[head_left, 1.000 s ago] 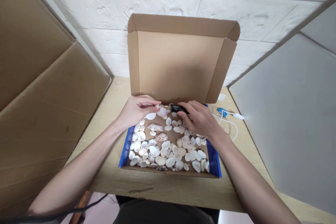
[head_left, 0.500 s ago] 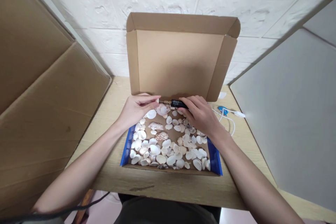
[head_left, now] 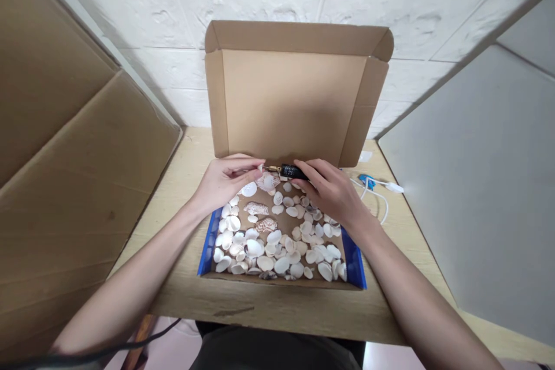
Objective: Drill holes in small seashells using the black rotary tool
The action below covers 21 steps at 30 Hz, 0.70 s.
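Observation:
My left hand (head_left: 225, 182) pinches a small white shell (head_left: 261, 167) between thumb and fingers above the back of the box. My right hand (head_left: 327, 188) is closed round a black mini drill (head_left: 292, 171), held level and pointing left. Its brass chuck (head_left: 274, 168) and thin bit reach to the shell; whether the bit is inside it I cannot tell. Below both hands, white shells (head_left: 255, 248) lie in the cardboard box with blue side walls (head_left: 354, 260). Two brownish, rough shells (head_left: 266, 225) and a fan-shaped shell (head_left: 267, 181) are among them.
The box lid (head_left: 295, 104) stands upright against the white brick wall (head_left: 260, 0). Right of the box, a white cable (head_left: 385, 205) with a blue piece (head_left: 366, 181) lies on the wooden table (head_left: 182, 295). A cardboard panel (head_left: 117, 167) stands left, a grey panel (head_left: 481, 185) right.
The drill's chuck has come slightly closer to the shell, with less of the bit showing. Everything in view has shifted a little left as the camera moved.

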{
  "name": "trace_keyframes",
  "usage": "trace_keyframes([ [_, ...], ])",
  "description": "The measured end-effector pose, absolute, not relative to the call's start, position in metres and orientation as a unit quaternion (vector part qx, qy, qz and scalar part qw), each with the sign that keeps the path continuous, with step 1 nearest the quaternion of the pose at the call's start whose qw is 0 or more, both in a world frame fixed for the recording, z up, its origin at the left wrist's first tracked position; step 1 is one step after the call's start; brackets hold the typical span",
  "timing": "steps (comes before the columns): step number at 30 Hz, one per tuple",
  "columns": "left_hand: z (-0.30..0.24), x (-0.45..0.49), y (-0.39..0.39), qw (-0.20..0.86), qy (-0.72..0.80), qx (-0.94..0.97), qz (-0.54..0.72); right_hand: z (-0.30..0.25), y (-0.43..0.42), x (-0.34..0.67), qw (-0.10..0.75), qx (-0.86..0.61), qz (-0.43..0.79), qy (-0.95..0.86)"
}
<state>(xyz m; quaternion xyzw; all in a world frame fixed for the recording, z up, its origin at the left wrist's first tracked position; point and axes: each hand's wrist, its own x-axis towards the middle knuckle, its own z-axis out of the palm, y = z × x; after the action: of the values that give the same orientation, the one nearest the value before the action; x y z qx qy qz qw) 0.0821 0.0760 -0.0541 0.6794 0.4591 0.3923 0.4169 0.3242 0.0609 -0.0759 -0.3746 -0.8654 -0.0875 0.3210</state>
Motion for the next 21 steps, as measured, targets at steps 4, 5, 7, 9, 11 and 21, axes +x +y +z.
trace_keyframes([
  [4, -0.0543, 0.0830, 0.0749, 0.422, 0.463, 0.670, 0.398, -0.0741, 0.0600, 0.3238, 0.322, -0.377, -0.103, -0.862],
  [5, -0.0542, 0.0833, 0.0746, 0.422, 0.465, 0.668, 0.400, -0.0732, 0.0597, 0.3239, 0.322, -0.378, -0.110, -0.861],
  [7, -0.0541, 0.0837, 0.0741, 0.417, 0.471, 0.667, 0.399, -0.0713, 0.0589, 0.3243, 0.325, -0.372, -0.132, -0.859],
  [9, -0.0539, 0.0838, 0.0739, 0.410, 0.479, 0.670, 0.392, -0.0699, 0.0583, 0.3248, 0.330, -0.362, -0.154, -0.858],
  [11, -0.0539, 0.0839, 0.0739, 0.405, 0.483, 0.672, 0.389, -0.0695, 0.0581, 0.3250, 0.333, -0.358, -0.156, -0.858],
  [21, -0.0542, 0.0865, 0.0728, 0.409, 0.466, 0.689, 0.375, -0.0700, 0.0570, 0.3186, 0.322, -0.326, -0.078, -0.885],
])
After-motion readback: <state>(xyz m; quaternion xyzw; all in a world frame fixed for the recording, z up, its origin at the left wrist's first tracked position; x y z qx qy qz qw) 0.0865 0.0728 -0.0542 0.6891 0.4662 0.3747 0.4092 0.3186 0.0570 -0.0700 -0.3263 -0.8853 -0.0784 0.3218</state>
